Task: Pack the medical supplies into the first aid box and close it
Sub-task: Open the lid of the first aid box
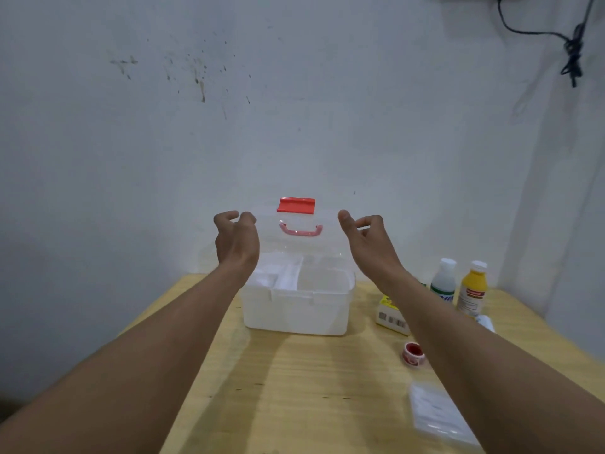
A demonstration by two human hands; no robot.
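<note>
The white first aid box (296,311) stands on the wooden table (294,388), its inner tray showing divided compartments. Its clear lid (298,244) is raised upright, with a red latch (296,204) at the top and a pink handle (301,230) below it. My left hand (237,239) is at the lid's upper left corner and my right hand (368,239) at its upper right corner. The fingers of both are loosely curled and apart, and the thumbs are at the lid's edges without pinching it. To the right of the box lie the supplies.
Right of the box are a white bottle (443,280), a yellow bottle (473,288), a small yellow-and-white carton (391,314), a red tape roll (413,353) and a clear plastic packet (435,414). A wall stands close behind the table. A black cable (573,50) hangs at the upper right.
</note>
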